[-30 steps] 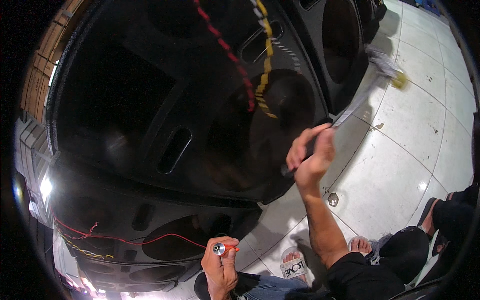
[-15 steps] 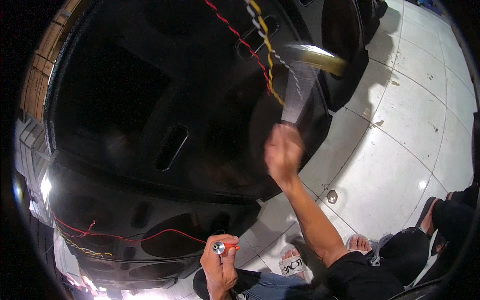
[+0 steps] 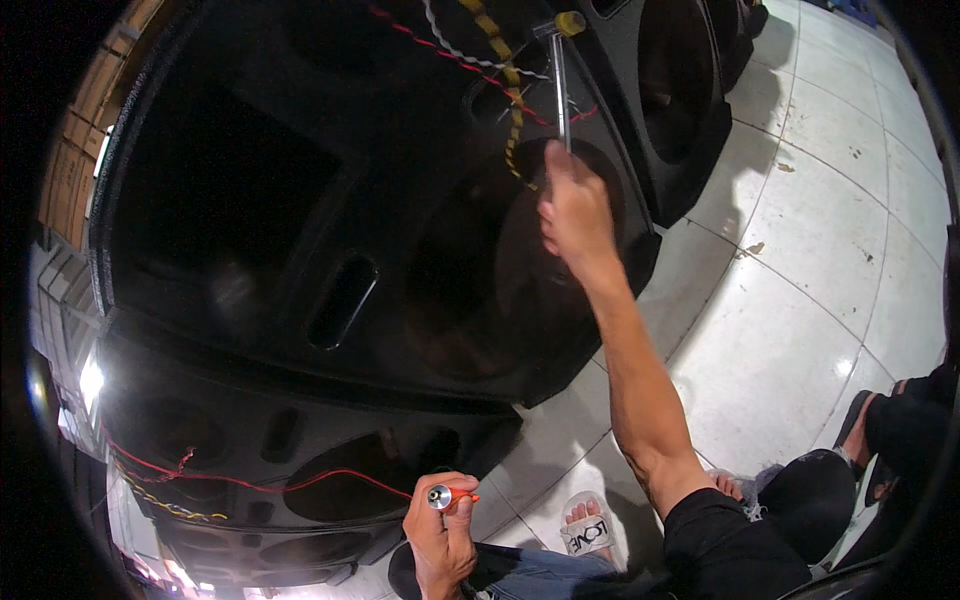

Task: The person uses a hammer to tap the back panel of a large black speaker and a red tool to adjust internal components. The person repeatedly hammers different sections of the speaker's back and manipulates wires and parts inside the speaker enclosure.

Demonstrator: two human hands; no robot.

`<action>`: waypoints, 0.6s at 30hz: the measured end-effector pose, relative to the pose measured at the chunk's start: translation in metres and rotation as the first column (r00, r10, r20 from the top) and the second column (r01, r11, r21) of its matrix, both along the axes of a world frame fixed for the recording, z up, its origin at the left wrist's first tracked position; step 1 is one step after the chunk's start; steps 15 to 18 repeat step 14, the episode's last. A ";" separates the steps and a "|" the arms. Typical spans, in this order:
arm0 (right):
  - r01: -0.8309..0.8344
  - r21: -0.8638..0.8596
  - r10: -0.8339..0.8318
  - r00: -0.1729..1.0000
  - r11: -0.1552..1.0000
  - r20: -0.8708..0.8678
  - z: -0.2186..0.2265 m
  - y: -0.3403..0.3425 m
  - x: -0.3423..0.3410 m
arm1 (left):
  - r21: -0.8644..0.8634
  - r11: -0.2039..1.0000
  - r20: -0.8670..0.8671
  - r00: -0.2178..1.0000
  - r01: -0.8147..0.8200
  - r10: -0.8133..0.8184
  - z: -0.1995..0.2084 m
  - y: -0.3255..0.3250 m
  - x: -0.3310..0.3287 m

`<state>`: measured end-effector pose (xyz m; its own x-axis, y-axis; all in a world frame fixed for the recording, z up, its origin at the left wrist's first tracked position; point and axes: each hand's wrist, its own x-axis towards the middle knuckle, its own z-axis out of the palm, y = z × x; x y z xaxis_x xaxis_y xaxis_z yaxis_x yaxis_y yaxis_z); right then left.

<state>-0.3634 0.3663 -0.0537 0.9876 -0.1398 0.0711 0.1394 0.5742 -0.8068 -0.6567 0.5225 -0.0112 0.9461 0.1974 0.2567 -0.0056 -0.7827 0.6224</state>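
My right hand (image 3: 578, 212) is closed around the handle of a hammer (image 3: 561, 85) with a bright metal shaft and a yellow-ended head. The hammer is over the front of a large black cabinet (image 3: 240, 290) with round and slotted openings, like a speaker box. Beside the hammer hang twisted wires: a yellow-and-black pair (image 3: 514, 120), a red one (image 3: 420, 40) and a grey one (image 3: 450, 50). Low in the view, my left hand (image 3: 440, 545) grips an orange tool (image 3: 441, 496) with a round silver end facing up. Its other end is hidden.
A second black cabinet (image 3: 340, 430) lies nearer, with a red wire (image 3: 330, 472) running across it towards my left hand. Another cabinet (image 3: 680, 90) stands at the upper right. White floor tiles (image 3: 770, 330) spread to the right. Sandalled feet (image 3: 590, 530) and another person's dark-clothed legs (image 3: 810, 500) are near the lower right.
My right hand and the hammer have moved up and farther away, and the hammer is turned edge-on. The hanging wires have swung. My left hand has stayed nearly still.
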 end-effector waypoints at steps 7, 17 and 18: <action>0.187 0.455 -0.266 0.957 0.870 0.115 -0.035 0.047 -0.085 | -0.019 1.000 0.021 0.999 -0.025 0.025 -0.007 0.010 -0.005; -0.085 -0.166 0.084 0.996 0.982 -0.010 -0.050 0.050 -0.050 | 0.068 0.998 0.010 1.000 0.019 -0.020 -0.003 0.007 -0.001; -0.085 -0.166 0.084 0.996 0.982 -0.010 -0.050 0.050 -0.050 | 0.068 0.998 0.010 1.000 0.019 -0.020 -0.003 0.007 -0.001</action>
